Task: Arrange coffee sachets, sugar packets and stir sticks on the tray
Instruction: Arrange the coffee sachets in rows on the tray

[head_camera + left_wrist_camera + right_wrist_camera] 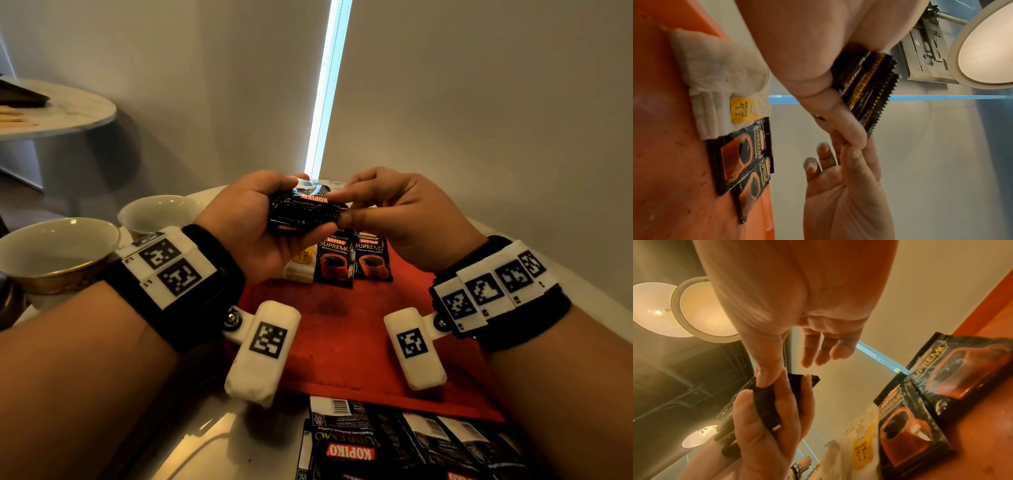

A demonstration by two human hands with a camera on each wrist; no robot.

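Sachets, a stack (305, 210) gripped in left hand (253, 222); right hand (400, 212) pinches 1 off top, prob. to join 2 sachets (352, 258) at tray (342, 335) far edge.

The near and middle of the red tray (342, 329) lie bare, open to the hands. Its far end is taken by two coffee sachets (352, 260) and what looks like a white packet (299, 265) to their left. Two cups (58, 253) crowd the counter's (205, 442) left; loose sachets (394, 445) cover its near edge.
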